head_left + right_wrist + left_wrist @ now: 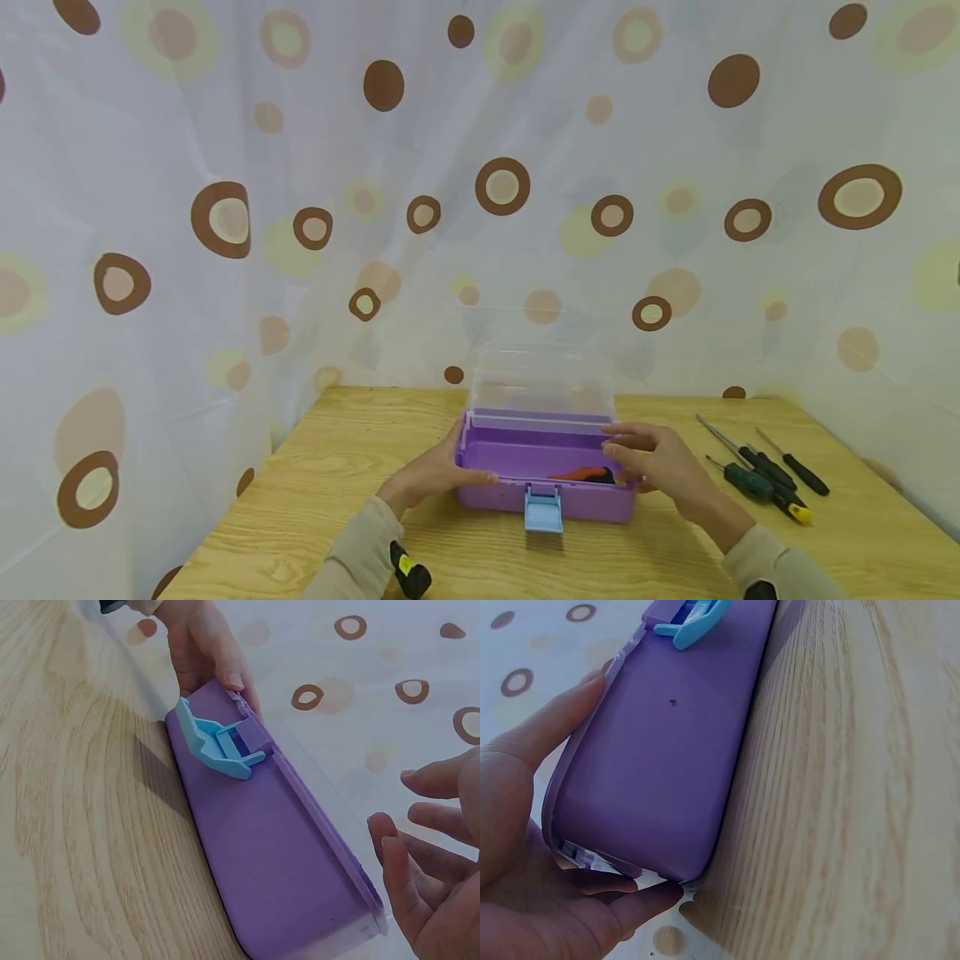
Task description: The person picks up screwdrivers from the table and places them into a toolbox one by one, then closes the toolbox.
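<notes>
A purple plastic toolbox stands on the wooden table with its clear lid raised at the back. Its light blue latch hangs unfastened at the front. Inside, toward the right, lies a red-and-black tool, partly hidden by the front wall. My left hand grips the box's left end; in the left wrist view the thumb lies along the front rim and the fingers go round the side. My right hand is at the right end, its fingers loosely bent and, in the right wrist view, apart from the box.
On the table's right side lie several screwdrivers, among them a green-handled one, a black-handled one and one with a yellow handle end. A dotted curtain hangs behind and along both sides of the table.
</notes>
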Demonstrator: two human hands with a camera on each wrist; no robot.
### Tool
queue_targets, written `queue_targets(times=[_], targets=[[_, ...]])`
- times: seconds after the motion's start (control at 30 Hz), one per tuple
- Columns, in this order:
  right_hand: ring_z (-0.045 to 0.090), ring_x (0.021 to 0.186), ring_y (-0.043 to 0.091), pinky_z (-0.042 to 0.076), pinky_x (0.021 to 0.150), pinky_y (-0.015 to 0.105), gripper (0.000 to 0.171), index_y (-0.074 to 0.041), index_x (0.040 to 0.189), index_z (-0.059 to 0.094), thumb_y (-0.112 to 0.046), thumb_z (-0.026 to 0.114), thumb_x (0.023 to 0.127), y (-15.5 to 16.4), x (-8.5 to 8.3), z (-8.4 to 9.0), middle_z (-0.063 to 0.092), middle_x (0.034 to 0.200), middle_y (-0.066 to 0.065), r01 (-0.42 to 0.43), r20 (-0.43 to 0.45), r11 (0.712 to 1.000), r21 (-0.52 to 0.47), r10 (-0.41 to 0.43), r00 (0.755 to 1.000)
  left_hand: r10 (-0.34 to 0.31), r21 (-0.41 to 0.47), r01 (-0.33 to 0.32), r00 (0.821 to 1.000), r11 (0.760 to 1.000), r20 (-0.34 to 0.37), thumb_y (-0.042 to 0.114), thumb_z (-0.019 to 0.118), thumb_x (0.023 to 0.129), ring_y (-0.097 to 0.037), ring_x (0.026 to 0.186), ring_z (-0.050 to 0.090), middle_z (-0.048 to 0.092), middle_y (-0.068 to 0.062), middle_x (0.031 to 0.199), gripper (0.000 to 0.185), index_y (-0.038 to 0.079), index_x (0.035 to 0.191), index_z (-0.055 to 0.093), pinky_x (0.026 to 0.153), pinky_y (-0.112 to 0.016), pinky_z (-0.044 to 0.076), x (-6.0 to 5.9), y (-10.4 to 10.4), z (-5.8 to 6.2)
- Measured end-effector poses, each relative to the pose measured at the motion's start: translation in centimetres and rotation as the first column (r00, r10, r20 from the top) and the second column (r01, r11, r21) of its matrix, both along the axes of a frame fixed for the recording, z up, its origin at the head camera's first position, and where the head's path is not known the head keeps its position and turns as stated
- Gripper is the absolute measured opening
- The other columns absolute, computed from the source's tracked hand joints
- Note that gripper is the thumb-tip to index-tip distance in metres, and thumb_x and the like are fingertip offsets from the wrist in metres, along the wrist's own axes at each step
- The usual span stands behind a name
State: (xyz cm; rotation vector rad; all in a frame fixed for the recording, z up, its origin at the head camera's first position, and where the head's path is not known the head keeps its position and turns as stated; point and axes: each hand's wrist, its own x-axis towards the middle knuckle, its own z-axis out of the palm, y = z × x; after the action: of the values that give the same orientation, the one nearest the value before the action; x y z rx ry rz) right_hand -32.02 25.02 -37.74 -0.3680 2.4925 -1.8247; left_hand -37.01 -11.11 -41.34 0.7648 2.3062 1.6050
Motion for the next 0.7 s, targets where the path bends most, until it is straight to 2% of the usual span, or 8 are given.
queue_targets(times=[0.27,0.47,0.7], targets=[[0.071,0.091,0.035,0.06,0.07,0.045,0.057,0.0,0.145,0.056,-0.031,0.072,0.1,0.9,0.3,1.2,0.069,0.127,0.016,0.071,-0.005,0.996,-0.046,-0.071,0.997,0.01,-0.008,-0.01,1.0,1.0,-0.008,0.03,0.083,0.086,-0.037,0.142,0.039,0.028,-0.018,0.164,0.12,0.016,0.166,-0.005,0.118,-0.06,0.023,-0.1,0.0,-0.1],[0.07,0.09,0.037,0.06,0.069,0.044,0.055,0.0,0.145,0.057,-0.03,0.071,0.101,1.4,0.4,1.5,0.072,0.114,0.008,0.071,-0.01,0.996,-0.055,-0.071,0.997,0.011,-0.005,-0.011,1.0,1.0,-0.006,0.032,0.084,0.085,-0.037,0.143,0.038,0.026,-0.017,0.165,0.122,0.016,0.167,-0.005,0.119,-0.061,0.022,0.1,-0.1,0.1],[0.071,0.087,0.034,0.059,0.065,0.039,0.053,0.0,0.143,0.058,-0.029,0.07,0.101,1.6,0.5,1.5,0.073,0.11,0.005,0.064,-0.002,0.996,-0.065,-0.064,0.998,0.002,-0.001,-0.002,1.0,1.0,-0.006,0.031,0.084,0.086,-0.037,0.142,0.039,0.028,-0.018,0.164,0.121,0.016,0.166,-0.005,0.119,-0.061,0.022,0.1,0.0,0.1]])
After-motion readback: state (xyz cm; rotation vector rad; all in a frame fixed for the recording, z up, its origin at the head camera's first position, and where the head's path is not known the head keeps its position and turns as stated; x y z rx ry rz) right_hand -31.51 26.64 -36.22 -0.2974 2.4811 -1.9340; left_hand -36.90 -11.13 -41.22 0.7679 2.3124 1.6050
